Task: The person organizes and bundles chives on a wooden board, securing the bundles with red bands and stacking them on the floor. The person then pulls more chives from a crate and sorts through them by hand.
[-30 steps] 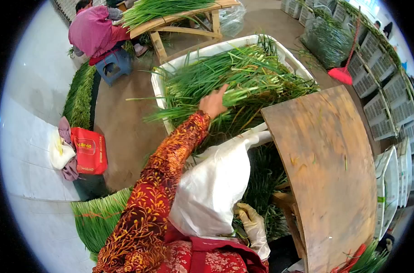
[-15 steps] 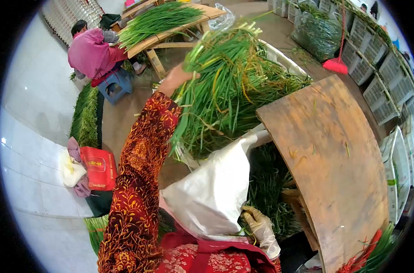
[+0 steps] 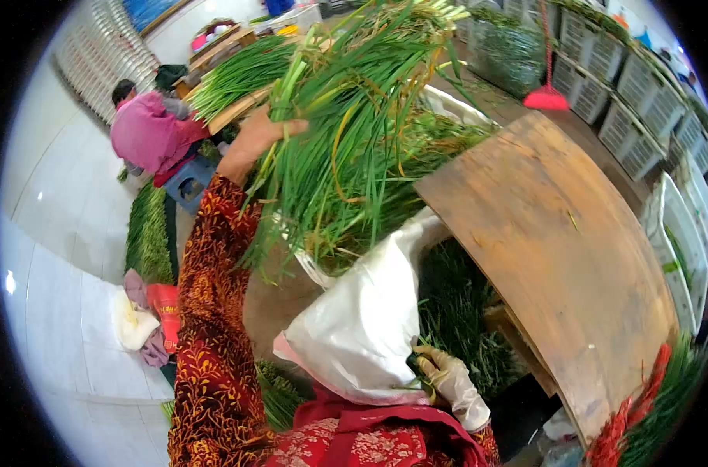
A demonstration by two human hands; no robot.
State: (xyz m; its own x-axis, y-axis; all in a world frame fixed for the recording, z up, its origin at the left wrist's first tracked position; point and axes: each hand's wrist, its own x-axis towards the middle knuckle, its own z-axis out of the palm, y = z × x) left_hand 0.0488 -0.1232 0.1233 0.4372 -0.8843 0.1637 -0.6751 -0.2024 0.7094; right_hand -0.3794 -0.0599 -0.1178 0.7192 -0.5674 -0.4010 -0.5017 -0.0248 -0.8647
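My left hand (image 3: 262, 142), bare, is raised and closed on a big loose bunch of garlic chives (image 3: 362, 117), some leaves yellowed. The bunch hangs over a white crate (image 3: 457, 105) heaped with more chives (image 3: 440, 152). Low in front of my lap is my right hand (image 3: 454, 387) in a thin pale glove. Its fingers are curled, with a few green stalks showing at the fingertips beside a white sheet (image 3: 362, 327). The sheet drapes from the crate's near edge toward my lap.
A wooden board (image 3: 556, 257) stands at my right, with dark green chives (image 3: 463, 319) below its left edge. Red ties (image 3: 630, 416) lie at its near corner. A co-worker (image 3: 155, 136) sits far left by a chive-covered table. A red broom (image 3: 546, 97) and stacked crates (image 3: 638, 140) stand behind.
My left hand has moved left and slightly toward me in view, with the bunch swinging along. The view has shifted; my right hand stays low by the sheet.
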